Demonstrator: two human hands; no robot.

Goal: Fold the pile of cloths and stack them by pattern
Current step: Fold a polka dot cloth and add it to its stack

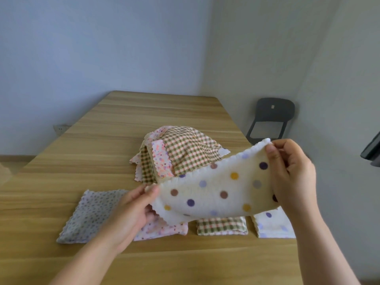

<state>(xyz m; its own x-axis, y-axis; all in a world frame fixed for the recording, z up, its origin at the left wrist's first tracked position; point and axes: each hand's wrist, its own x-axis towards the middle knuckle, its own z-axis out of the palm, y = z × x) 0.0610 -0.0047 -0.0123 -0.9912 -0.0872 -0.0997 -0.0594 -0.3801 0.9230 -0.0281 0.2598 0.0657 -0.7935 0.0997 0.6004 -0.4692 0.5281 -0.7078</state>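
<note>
You are partway through, with the sorting pattern already laid out. Along the near edge of the desk lie four folded lots side by side: a grey dotted stack at the left, a pink speckled stack next to it, a checked stack, and a polka-dot stack at the right. How many cloths each one holds cannot be told from here.

The polka-dot cloth is in the air above those stacks, stretched between your hands and tilted up toward the right. It looks doubled over once, so one more fold seems due. Your left hand pinches its lower left corner, thumb against fingers. Your right hand pinches the upper right corner, its fingers clamped on the scalloped edge.

Behind it, near the middle of the desk, the pile is a loose heap, with a checked cloth draped over the top and pink speckled ones showing beneath. So a fair share of folding is left: finish this cloth, lay it on the polka-dot stack just below your right hand, then work through the heap. A dark chair stands beyond the desk's right corner
</note>
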